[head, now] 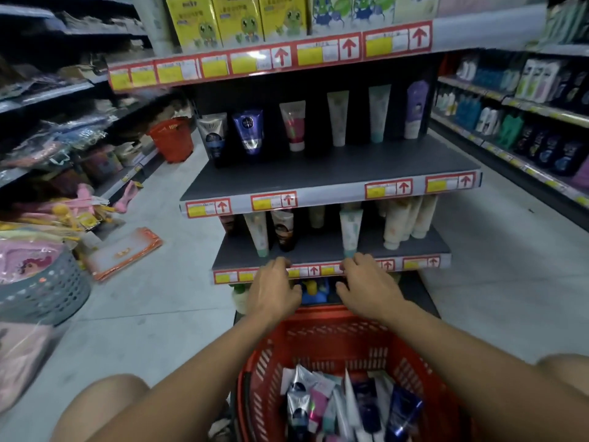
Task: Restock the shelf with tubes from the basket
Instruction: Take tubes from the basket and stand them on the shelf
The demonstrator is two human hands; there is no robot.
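A red basket (334,333) stands on the floor in front of me, holding several tubes (347,406) in white, pink, silver and dark blue. Ahead is a dark shelf unit; its middle shelf (331,173) carries a back row of upright tubes (296,126). The lower shelf (328,250) holds more tubes (350,231). My left hand (274,288) and my right hand (366,288) reach forward over the basket's far rim, fingers relaxed near the lower shelf's price strip. Neither hand holds anything.
A second red basket (172,138) stands in the left aisle. A grey perforated basket (44,288) of packets sits at the left, with an orange-edged packet (124,250) on the floor. Stocked shelves line both sides. Yellow boxes (236,20) fill the top shelf.
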